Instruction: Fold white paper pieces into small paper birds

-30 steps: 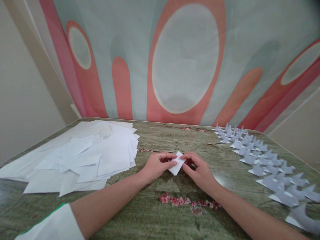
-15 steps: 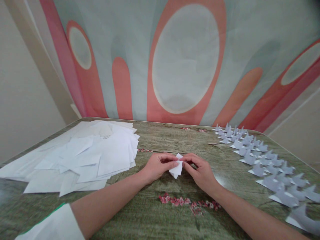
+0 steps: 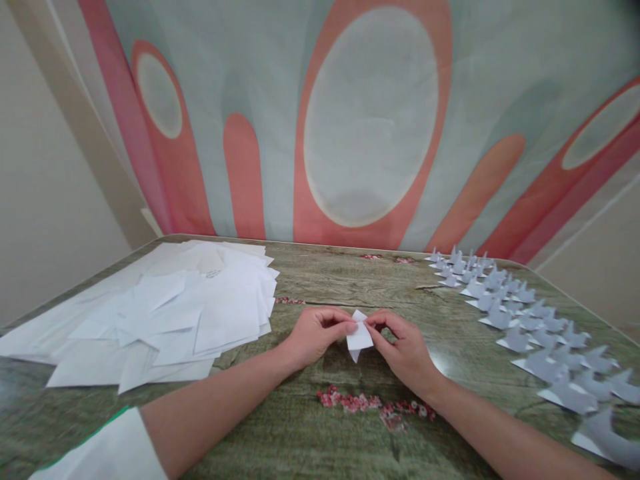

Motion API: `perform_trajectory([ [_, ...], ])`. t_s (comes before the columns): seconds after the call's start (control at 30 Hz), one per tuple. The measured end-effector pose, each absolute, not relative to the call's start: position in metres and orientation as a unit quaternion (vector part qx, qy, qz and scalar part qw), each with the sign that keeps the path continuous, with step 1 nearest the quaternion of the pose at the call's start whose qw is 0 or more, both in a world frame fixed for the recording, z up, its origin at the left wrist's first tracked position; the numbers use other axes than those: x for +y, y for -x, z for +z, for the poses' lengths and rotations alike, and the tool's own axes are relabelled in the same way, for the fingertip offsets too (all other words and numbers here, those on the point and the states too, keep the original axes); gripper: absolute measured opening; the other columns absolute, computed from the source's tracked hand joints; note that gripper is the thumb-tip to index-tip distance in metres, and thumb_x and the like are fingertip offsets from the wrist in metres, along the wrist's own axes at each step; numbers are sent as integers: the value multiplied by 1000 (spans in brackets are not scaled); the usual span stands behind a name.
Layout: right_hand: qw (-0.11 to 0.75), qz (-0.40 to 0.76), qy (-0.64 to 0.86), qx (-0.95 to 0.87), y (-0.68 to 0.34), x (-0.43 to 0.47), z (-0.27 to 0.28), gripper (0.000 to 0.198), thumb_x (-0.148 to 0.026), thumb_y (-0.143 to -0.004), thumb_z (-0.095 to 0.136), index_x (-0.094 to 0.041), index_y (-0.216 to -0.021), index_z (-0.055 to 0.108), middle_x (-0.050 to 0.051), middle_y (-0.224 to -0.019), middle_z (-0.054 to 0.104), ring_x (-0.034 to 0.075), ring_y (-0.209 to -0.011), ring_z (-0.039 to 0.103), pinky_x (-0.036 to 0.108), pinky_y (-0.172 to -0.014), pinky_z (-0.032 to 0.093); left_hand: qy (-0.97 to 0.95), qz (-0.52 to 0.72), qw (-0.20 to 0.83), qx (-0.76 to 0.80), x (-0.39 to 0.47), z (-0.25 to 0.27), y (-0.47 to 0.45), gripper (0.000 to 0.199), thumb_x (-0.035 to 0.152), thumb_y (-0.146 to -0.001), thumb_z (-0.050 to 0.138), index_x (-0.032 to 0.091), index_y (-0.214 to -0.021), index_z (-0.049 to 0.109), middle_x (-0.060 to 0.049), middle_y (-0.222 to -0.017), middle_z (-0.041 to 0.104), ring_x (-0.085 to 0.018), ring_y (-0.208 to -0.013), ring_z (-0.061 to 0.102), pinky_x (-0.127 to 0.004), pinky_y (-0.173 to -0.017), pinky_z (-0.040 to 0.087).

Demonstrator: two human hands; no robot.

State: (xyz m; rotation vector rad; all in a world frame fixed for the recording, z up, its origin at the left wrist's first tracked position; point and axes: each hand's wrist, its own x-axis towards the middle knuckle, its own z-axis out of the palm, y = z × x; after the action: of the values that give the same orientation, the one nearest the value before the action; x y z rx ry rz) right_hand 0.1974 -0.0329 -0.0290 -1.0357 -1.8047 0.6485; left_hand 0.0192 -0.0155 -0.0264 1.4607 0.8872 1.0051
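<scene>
A small folded white paper piece [image 3: 359, 337] is held upright just above the wood-patterned table [image 3: 350, 280], near its middle. My left hand [image 3: 315, 333] pinches its left side between thumb and fingers. My right hand [image 3: 403, 343] pinches its right side, fingertips close to the top fold. The piece's lower point hangs down toward the tabletop.
A loose pile of white paper sheets [image 3: 165, 307] covers the table's left part. Rows of several finished folded paper figures [image 3: 530, 320] line the right side. A curtain with red and grey shapes [image 3: 370, 120] hangs behind the table. A red flower print [image 3: 370, 403] marks the tabletop in front of my hands.
The paper piece has been turned and narrowed between my fingers, from a flat slanted diamond to a more upright folded shape. Both hands stayed in place.
</scene>
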Motion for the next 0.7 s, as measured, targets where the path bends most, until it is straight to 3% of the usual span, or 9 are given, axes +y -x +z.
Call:
perform_trajectory([
  [0.33,489,228,403,-739,-197,-33,-28,11,-25,-82,51,-20,-82,61,5,-87,60,17,-80,56,30,-72,45,-598,437,553,381,-16,-25,-20,21,32,-72,64,11,-76,66,-3,-72,64,-12,-67,55,-22,-66,42],
  [0.7,499,248,418,-718,-197,-35,-25,11,-28,-80,55,-20,-73,60,3,-75,60,16,-71,55,29,-66,45,-558,467,573,376,-18,-27,-24,25,30,-64,72,12,-79,62,-4,-76,66,-13,-69,59,-25,-68,47],
])
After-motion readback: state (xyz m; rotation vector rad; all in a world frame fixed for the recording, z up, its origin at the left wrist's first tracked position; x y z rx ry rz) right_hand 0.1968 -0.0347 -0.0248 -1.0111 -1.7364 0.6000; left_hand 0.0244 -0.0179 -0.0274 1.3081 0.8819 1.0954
